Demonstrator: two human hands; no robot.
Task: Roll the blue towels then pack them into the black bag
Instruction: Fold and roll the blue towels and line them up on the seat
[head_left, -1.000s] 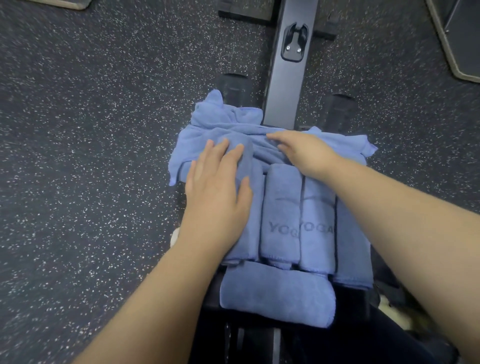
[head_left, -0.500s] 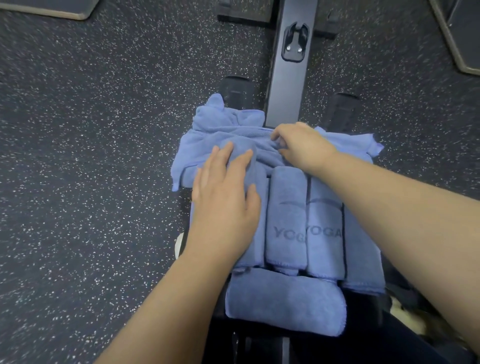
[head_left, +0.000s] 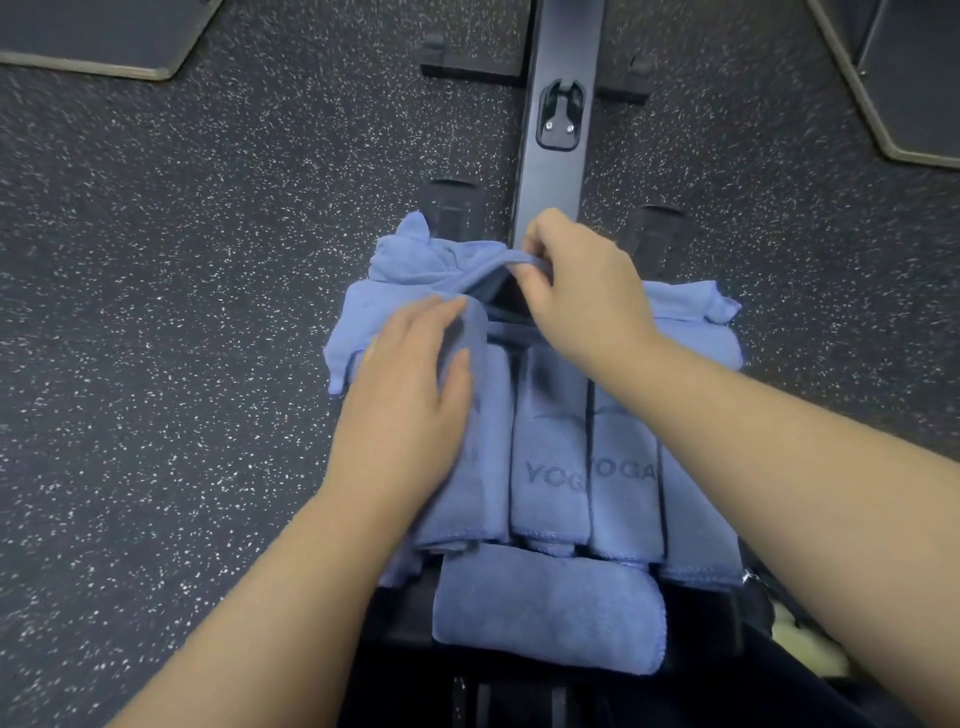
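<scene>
The right hand (head_left: 582, 291) pinches the edge of a loose towel (head_left: 415, 260) and holds it up a little. Under the raised edge there is a dark gap, and what sits in it is too dark to make out. The fingertips of this hand are partly hidden by the cloth.

The left hand (head_left: 410, 384) lies flat with its fingers straight and close together. It presses on the leftmost roll (head_left: 488, 457), so much of that roll is hidden under the palm.

Four rolls lie side by side. The two middle rolls (head_left: 587, 467) touch each other and show the word YOGA, but the first word is cut off by the curve of the cloth. The rightmost roll (head_left: 691, 525) is partly covered by the right arm. One more roll (head_left: 545, 608) lies crosswise, just in front of the others.

All the towels rest on something black (head_left: 701, 613), and only small bits of it show. I cannot tell if it is the bag or a bench. A dark bar (head_left: 550, 187) runs away from the pile over the speckled floor (head_left: 208, 260). Two mats (head_left: 93, 36) are cut off at the top corners. Something pale at the lower right is too blurry to name
</scene>
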